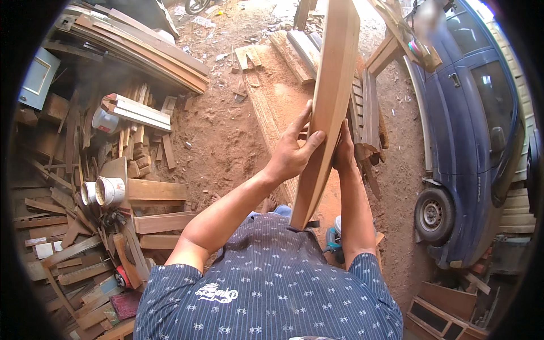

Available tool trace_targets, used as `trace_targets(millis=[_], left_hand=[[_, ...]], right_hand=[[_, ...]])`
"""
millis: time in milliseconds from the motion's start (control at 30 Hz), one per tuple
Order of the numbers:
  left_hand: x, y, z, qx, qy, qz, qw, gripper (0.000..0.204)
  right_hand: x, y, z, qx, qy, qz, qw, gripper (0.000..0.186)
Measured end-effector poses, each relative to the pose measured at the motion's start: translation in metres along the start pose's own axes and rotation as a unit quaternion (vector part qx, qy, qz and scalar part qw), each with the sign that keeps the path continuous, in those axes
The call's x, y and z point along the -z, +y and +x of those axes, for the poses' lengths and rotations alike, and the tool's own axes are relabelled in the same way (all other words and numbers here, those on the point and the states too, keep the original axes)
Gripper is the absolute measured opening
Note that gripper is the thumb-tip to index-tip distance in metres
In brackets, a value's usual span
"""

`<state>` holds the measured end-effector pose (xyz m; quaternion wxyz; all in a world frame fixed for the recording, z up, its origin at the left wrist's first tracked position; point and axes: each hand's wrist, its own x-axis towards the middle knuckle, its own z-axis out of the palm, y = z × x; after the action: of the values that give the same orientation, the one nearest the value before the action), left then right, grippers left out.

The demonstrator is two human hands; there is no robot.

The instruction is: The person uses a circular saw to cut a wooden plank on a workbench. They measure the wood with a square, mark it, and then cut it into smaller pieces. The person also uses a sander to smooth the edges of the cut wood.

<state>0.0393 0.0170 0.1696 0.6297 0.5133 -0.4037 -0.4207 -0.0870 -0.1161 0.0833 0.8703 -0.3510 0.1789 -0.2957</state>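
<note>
A long wooden plank point(334, 73) stands tilted in front of my chest, its lower end near my shirt and its upper end reaching the top of the view. My left hand point(294, 148) grips its left edge, thumb across the near face. On the opposite side my right hand point(344, 148) holds it too, its fingers partly hidden by the wood. Under the plank lies a sawdust-covered wooden bench point(265, 110). A teal power tool point(333, 241) sits beside my right forearm, partly covered by my shirt.
Stacked boards point(141, 48) and piled offcuts point(73, 255) fill the left side, with white buckets point(110, 191) among them. A dark blue car point(464, 130) is parked at the right. Timber pieces point(294, 54) and a slatted wooden piece point(369, 110) lie by the bench's far end.
</note>
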Motion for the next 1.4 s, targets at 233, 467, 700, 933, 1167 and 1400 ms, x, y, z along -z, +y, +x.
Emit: trace_targets(millis=[233,467,700,933,1167,1400], left_hand=[[-0.013,-0.017,-0.020,-0.016,-0.014,0.025,0.999,0.071],[-0.001,-0.049,-0.075,0.193,0.024,-0.328,0.924,0.060],[0.038,-0.067,-0.039,0.195,0.086,-0.387,0.897,0.072],[0.047,-0.069,-0.026,0.158,0.080,-0.408,0.896,0.067],[0.051,-0.066,-0.017,0.145,0.090,-0.445,0.879,0.061],[0.056,-0.068,-0.013,0.142,0.086,-0.440,0.883,0.062]], right_hand=[[0.019,-0.005,0.025,-0.036,0.001,0.001,0.999,0.053],[0.010,-0.011,0.034,-0.187,0.071,-0.153,0.968,0.050],[-0.007,0.025,0.045,-0.268,0.138,-0.185,0.935,0.040],[-0.005,0.034,0.044,-0.202,0.095,0.050,0.973,0.040],[-0.044,0.010,0.026,-0.171,0.102,0.005,0.980,0.051],[-0.044,0.011,0.031,-0.152,0.109,0.016,0.982,0.050]])
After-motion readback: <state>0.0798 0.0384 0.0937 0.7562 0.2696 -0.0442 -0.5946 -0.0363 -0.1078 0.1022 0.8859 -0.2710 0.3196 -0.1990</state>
